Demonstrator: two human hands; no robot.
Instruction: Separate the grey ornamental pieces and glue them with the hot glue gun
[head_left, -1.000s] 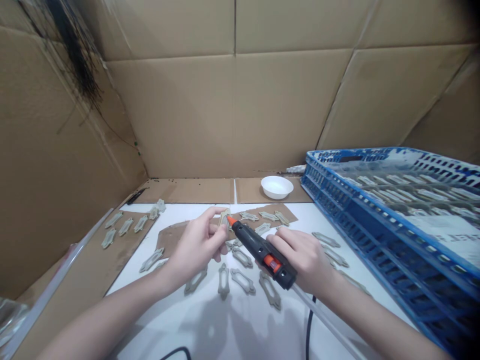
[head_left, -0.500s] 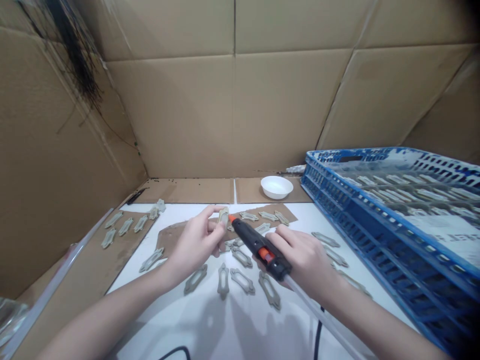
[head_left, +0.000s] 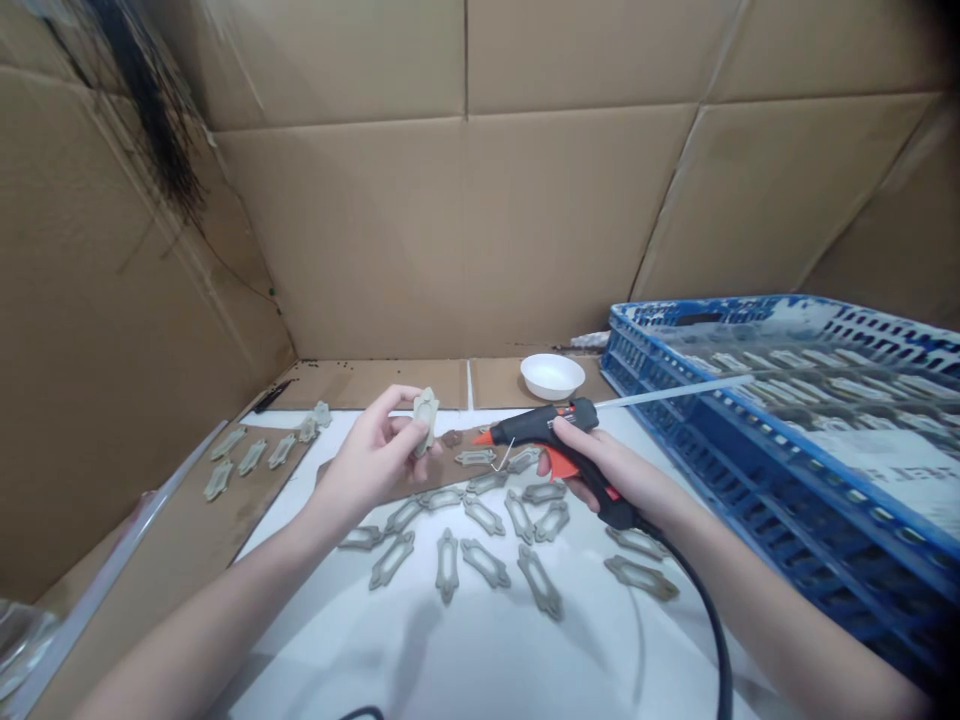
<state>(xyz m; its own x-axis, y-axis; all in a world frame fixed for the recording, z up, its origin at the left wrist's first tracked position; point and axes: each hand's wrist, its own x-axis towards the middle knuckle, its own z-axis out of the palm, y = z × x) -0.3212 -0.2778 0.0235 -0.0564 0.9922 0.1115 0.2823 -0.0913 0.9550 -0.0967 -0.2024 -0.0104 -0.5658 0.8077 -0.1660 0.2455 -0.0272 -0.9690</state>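
Note:
Between the thumb and fingers of my left hand [head_left: 382,445] is a small pale frame-shaped plate [head_left: 425,418], held upright above the table. My right hand [head_left: 607,465] grips a black and orange hot glue gun [head_left: 544,428] by its handle. Its orange nozzle points left toward the plate, a short gap away. A long translucent glue stick [head_left: 675,392] sticks out of the gun's rear. Under both hands, several similar frame-shaped plates [head_left: 447,565] lie on the white table, some on a strip of brown cardboard [head_left: 360,478].
A blue plastic crate [head_left: 720,500] at right holds rows of similar plates. A white bowl [head_left: 553,376] stands at the back. More plates lie on cardboard [head_left: 217,520] at left. The gun's black cable [head_left: 712,610] runs down beside my right forearm. Cardboard walls [head_left: 360,240] enclose the table.
My right hand has turned the glue gun from pointing away to lying sideways, its nozzle now farther from the plate. My left hand has shifted slightly left and up with the plate.

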